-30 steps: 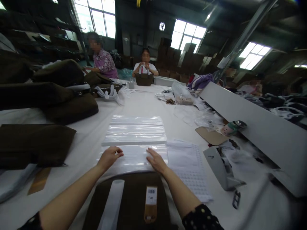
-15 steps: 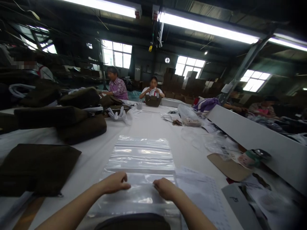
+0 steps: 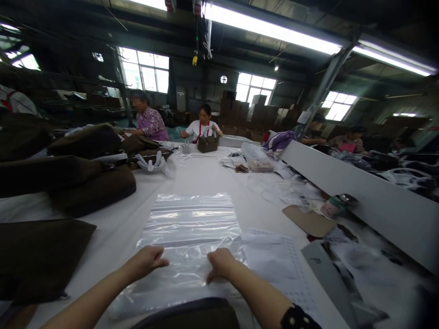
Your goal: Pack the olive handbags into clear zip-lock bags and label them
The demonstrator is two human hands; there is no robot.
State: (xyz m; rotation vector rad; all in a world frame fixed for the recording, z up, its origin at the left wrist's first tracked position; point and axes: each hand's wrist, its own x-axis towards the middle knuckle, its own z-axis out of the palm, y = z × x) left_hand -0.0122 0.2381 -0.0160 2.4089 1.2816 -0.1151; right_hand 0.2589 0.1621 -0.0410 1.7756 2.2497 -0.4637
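A stack of clear plastic bags point(image 3: 192, 228) lies flat on the white table in front of me. My left hand point(image 3: 147, 262) is over the left part of the bags, fingers curled and thumb pointing right. On the right side of the same plastic is my right hand point(image 3: 221, 265), its fingers bent and its thumb pointing down. Both hands look closed on the clear film, though the film's edge between the fingers is hard to make out. A dark olive bag point(image 3: 192, 315) shows at the bottom edge, between my forearms.
Dark olive bags point(image 3: 92, 189) are piled at the left, with another flat one point(image 3: 44, 256) nearer. Printed paper point(image 3: 277, 260), a brown card point(image 3: 308, 220), a jar point(image 3: 338, 205) and a grey box point(image 3: 329, 269) lie right. Two people sit at the far end.
The view has turned right, so the scene sits further left. My right thumb now points down, and the film between my hands is more wrinkled. The far person's hands have moved apart.
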